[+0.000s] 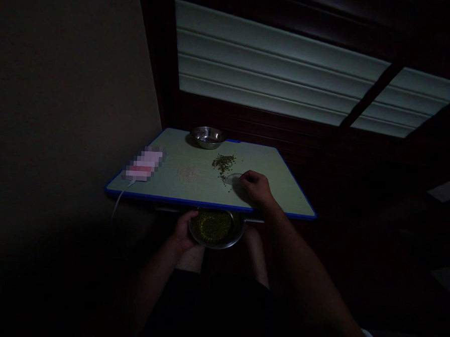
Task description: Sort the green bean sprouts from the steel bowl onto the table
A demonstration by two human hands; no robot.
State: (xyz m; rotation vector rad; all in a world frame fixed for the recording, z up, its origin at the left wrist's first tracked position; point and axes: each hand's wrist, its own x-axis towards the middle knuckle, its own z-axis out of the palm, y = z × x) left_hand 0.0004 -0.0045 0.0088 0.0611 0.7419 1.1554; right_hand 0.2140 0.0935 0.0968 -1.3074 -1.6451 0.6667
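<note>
Below the table's front edge, my left hand grips the left rim of a metal bowl with its thumb over the edge. Small green beans, like mung beans, cover the bowl's bottom. Over the tabletop, my right hand pinches a thin, translucent, rounded piece; its exact kind is hard to make out in the dim light. This piece touches the near end of a scattered heap of beans on the table. A pale patch of small grains lies left of that heap.
The pale table has a blue rim. A second metal bowl stands at its back left. On the left lies a blurred pink-and-white object with a white cable hanging over the edge. A wall rises at left, and dark panelling stands behind.
</note>
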